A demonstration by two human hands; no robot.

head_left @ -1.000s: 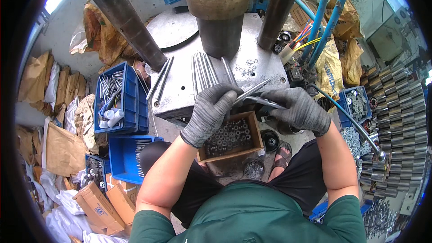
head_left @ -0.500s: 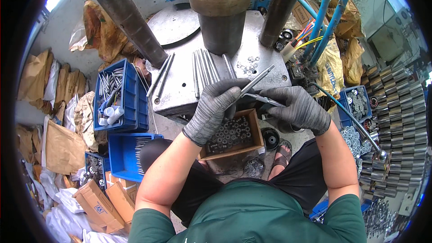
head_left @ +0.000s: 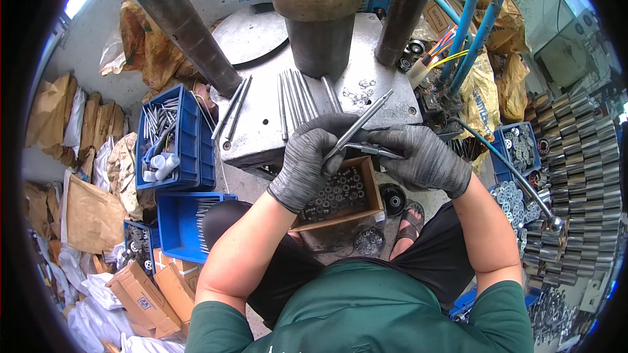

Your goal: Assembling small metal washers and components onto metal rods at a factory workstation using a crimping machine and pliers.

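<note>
My left hand (head_left: 302, 165), in a grey knit glove, is closed around a metal shaft (head_left: 368, 114) that slants up to the right, with a narrower stepped end. In my gloved right hand (head_left: 426, 157) is a slim metal tool (head_left: 374, 150) that looks like pliers. Its narrow tip meets the lower part of the shaft by my left fingers; the contact itself is partly hidden. Just beyond my hands, several shafts (head_left: 297, 98) lie on the steel press table (head_left: 252, 117). Small metal clips (head_left: 360, 93) are scattered to their right.
Below my hands stands a cardboard box (head_left: 340, 221) of small round parts. Blue bins (head_left: 171, 137) with rods are at left. A thick press ram (head_left: 320, 33) rises between two dark columns (head_left: 180, 26). Stacked metal cylinders (head_left: 575, 183) and a bin of discs (head_left: 520, 147) occupy the right.
Both hands have shifted slightly left. The tool's tip has come nearer my left fingers along the shaft, and my right hand has turned a little.
</note>
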